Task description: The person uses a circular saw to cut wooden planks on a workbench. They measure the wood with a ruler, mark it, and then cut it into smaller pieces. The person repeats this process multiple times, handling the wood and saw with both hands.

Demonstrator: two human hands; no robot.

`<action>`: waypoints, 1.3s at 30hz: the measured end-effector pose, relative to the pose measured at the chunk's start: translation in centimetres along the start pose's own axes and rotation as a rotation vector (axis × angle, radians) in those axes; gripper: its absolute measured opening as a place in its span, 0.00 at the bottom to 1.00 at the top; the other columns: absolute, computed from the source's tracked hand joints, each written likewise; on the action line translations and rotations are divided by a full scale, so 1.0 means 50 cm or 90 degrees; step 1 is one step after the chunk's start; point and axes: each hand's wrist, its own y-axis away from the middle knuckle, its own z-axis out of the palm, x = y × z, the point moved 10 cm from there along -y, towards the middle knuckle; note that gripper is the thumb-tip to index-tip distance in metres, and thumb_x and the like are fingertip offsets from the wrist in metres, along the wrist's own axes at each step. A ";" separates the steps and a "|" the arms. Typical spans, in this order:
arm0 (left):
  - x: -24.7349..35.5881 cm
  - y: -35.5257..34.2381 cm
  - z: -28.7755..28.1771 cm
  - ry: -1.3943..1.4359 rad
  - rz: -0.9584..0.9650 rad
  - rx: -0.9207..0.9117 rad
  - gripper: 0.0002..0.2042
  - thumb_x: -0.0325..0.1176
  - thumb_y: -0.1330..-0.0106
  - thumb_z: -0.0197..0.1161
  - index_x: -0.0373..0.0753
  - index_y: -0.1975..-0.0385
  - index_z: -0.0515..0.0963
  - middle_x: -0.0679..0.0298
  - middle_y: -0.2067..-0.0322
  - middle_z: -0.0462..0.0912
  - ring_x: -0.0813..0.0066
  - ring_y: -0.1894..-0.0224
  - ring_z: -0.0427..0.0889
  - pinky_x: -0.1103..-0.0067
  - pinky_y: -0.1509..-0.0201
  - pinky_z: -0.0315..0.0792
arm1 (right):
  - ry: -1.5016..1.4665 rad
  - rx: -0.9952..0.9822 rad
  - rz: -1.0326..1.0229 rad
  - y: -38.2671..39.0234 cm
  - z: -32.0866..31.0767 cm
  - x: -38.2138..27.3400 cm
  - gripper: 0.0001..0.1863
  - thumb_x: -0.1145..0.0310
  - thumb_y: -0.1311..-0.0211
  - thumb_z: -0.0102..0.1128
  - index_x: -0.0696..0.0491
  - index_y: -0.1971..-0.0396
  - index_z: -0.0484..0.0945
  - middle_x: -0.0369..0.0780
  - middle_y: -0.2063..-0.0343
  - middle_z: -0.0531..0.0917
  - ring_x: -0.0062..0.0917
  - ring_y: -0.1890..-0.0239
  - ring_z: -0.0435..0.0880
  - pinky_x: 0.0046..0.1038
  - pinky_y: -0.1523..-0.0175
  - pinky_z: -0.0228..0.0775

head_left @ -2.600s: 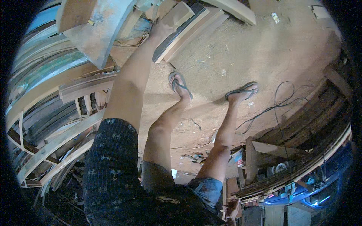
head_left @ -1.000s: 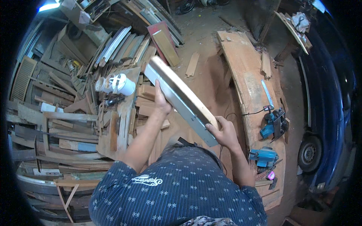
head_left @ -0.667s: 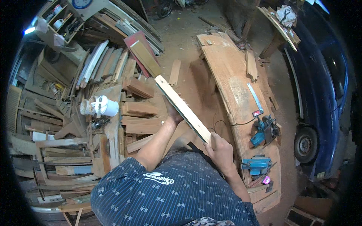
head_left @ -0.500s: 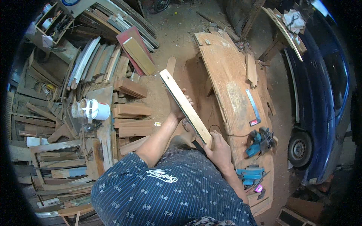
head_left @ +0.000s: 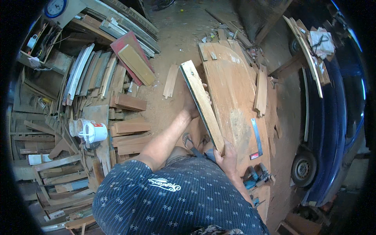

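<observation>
A long pale wooden board (head_left: 203, 105), dark along its left side, is held up on edge in front of my body, its far end tilted to the left. My left hand (head_left: 192, 102) grips it from underneath near the middle; the board covers part of that hand, and some fingertips show on the right side. Around the near end my right hand (head_left: 227, 157) is closed, thumb against the wood. The board's right side overlaps the edge of the wooden workbench (head_left: 223, 82) in the view.
On the bench lie a try square (head_left: 257, 138), blue power tools (head_left: 256, 178) and wood strips (head_left: 261, 92). Stacked timber (head_left: 131, 135) and a white bucket (head_left: 95, 132) stand at left. A blue car (head_left: 331, 129) is at far right. A loose plank (head_left: 170, 81) lies on the floor.
I have moved nearer the bench, and the bench now sits closer behind the board. Both hands keep hold of the board, which has shifted slightly right.
</observation>
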 end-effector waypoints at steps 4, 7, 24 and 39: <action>0.013 -0.081 0.044 -0.045 0.033 0.050 0.42 0.81 0.36 0.39 0.44 0.51 0.77 0.61 0.74 0.79 0.66 0.72 0.81 0.66 0.65 0.77 | -0.036 0.010 -0.008 -0.069 -0.029 0.063 0.30 0.71 0.46 0.72 0.63 0.43 0.75 0.55 0.55 0.84 0.50 0.53 0.84 0.40 0.47 0.76; 0.041 -0.134 0.062 -0.118 0.127 0.123 0.41 0.79 0.35 0.42 0.45 0.46 0.74 0.62 0.69 0.80 0.66 0.70 0.81 0.66 0.64 0.77 | -0.046 0.016 -0.058 -0.131 -0.068 0.101 0.32 0.71 0.47 0.72 0.62 0.41 0.74 0.55 0.54 0.84 0.49 0.53 0.84 0.41 0.46 0.76; 0.102 -0.335 0.243 -0.741 0.183 0.231 0.36 0.35 0.32 0.61 0.30 0.27 0.56 0.51 0.45 0.76 0.67 0.45 0.78 0.72 0.38 0.71 | -0.027 0.064 -0.020 -0.213 -0.183 0.287 0.34 0.72 0.49 0.72 0.65 0.41 0.73 0.56 0.56 0.83 0.50 0.55 0.82 0.43 0.47 0.75; 0.051 -0.369 -0.331 -0.831 -0.183 0.388 0.39 0.65 0.23 0.40 0.39 0.24 0.58 0.48 0.27 0.62 0.61 0.44 0.81 0.70 0.54 0.79 | 0.054 -0.094 0.258 -0.336 0.140 0.602 0.29 0.62 0.40 0.64 0.60 0.40 0.74 0.57 0.56 0.83 0.52 0.50 0.82 0.47 0.45 0.75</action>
